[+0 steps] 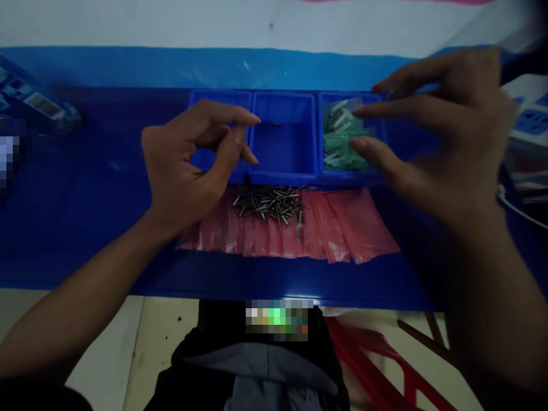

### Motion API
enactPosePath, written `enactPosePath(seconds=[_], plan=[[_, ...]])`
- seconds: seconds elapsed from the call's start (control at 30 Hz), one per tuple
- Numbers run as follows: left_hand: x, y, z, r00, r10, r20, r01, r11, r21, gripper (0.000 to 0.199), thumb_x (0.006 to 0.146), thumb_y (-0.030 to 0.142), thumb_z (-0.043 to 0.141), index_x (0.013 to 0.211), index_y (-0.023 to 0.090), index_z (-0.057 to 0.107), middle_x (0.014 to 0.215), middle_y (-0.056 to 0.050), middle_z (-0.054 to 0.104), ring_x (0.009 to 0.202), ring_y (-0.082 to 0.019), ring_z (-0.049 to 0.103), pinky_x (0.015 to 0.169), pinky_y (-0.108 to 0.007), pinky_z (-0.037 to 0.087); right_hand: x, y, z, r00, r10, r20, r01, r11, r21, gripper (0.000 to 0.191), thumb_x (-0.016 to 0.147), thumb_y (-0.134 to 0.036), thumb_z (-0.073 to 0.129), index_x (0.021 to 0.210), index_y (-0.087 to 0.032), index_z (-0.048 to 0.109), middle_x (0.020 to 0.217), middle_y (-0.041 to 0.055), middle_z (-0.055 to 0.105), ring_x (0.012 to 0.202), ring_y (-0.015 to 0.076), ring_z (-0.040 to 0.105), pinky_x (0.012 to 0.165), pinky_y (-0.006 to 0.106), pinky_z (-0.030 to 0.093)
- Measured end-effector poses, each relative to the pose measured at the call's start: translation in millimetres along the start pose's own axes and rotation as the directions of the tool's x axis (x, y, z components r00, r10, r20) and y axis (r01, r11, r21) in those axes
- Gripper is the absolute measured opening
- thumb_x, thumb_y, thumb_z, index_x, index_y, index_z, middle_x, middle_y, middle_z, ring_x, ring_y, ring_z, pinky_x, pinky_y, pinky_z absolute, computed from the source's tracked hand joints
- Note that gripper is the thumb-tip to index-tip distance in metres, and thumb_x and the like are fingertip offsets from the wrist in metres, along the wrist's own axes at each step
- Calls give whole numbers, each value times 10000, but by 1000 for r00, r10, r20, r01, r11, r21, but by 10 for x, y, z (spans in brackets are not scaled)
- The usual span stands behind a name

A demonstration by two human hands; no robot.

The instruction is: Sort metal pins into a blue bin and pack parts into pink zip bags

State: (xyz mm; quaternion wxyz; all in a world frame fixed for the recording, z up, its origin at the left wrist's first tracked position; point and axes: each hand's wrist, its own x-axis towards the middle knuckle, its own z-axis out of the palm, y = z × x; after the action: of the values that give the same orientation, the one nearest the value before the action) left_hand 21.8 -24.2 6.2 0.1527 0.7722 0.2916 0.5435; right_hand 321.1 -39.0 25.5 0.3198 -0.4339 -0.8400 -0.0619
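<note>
A pin [271,124] points sideways just right of my left hand [188,160], grip unclear from here; right hand [458,131] has fingers apart.

Room between hands [175,165] (bin walls [317,137] below).

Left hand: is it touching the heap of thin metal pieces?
Apart. The head view shows a strip of red bags between the left hand and the heap of thin metal pieces.
</note>
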Motion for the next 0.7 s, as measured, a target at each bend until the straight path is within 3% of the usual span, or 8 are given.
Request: enactPosePath(seconds=[0.07, 0.13, 0.2, 0.27, 0.4, 0.5, 0.6, 0.7], plan=[[14, -48, -21, 995, 81, 63, -91, 980, 175, 166, 941, 181, 688, 1091, 240, 728, 867, 49, 760, 816, -131, 743, 675, -239, 582, -15, -212, 10, 982, -180, 64, 165, 966, 198, 335, 934, -324, 706, 1268, -335, 687, 1167, 46, 737, 1077, 192, 690, 961, 357, 543], [26, -93, -39, 976, 117, 182, -172, 930, 325, 175, 944, 189, 666, 1106, 223, 722, 1010, 6, 772, 1004, -180, 725, 865, -321, 603, -50, -406, 85, 918, -341, 200, 273, 913, 302, 331, 957, -282, 667, 1287, -253, 669, 1203, 62, 733, 1063, 205, 702, 912, 367, 593], [26, -139, -45, 951, 114, 287, -222, 898, 379, 175, 952, 209, 638, 1103, 204, 726, 1156, -36, 757, 1166, -222, 687, 1018, -402, 575, -88, -542, 187, 852, -430, 298, 358, 895, 267, 271, 996, -228, 583, 1241, -167, 681, 1269, 106, 708, 1062, 244, 700, 850, 411, 616], [12, -183, -39, 925, 129, 357, -265, 893, 364, 171, 952, 235, 638, 1092, 202, 730, 1226, -44, 740, 1210, -233, 682, 1052, -421, 573, -115, -611, 269, 830, -459, 316, 414, 888, 203, 232, 1008, -160, 520, 1142, -132, 708, 1242, 120, 718, 1024, 251, 704, 776, 395, 613], [-26, -227, -21, 907, 131, 400, -296, 874, 385, 172, 961, 242, 622, 1095, 207, 723, 1157, -30, 764, 1189, -231, 700, 1017, -430, 604, -132, -617, 328, 856, -448, 258, 406, 892, 199, 178, 995, -148, 553, 1065, -132, 716, 1083, 86, 761, 951, 222, 713, 756, 360, 601], [-31, -221, -25, 913, 132, 386, -295, 868, 399, 177, 953, 239, 631, 1100, 205, 723, 1143, -28, 767, 1159, -228, 715, 1001, -426, 611, -135, -599, 321, 908, -377, 184, 343, 920, 192, 148, 982, -172, 595, 1079, -193, 704, 1043, 47, 766, 964, 210, 712, 800, 373, 596], [-25, -223, -41, 919, 143, 368, -297, 864, 406, 175, 946, 236, 637, 1097, 220, 724, 1154, -17, 765, 1149, -221, 721, 989, -407, 614, -123, -603, 279, 968, -240, 68, 217, 943, 251, 125, 967, -173, 628, 1048, -229, 706, 992, 26, 757, 924, 184, 709, 797, 373, 595], [-27, -252, -60, 927, 152, 343, -293, 864, 410, 173, 946, 238, 638, 1095, 267, 721, 1159, 17, 764, 1137, -197, 726, 986, -381, 614, -85, -622, 217, 995, -57, 83, 25, 939, 343, 105, 957, -204, 660, 986, -279, 728, 950, -6, 760, 864, 158, 720, 764, 345, 596]])
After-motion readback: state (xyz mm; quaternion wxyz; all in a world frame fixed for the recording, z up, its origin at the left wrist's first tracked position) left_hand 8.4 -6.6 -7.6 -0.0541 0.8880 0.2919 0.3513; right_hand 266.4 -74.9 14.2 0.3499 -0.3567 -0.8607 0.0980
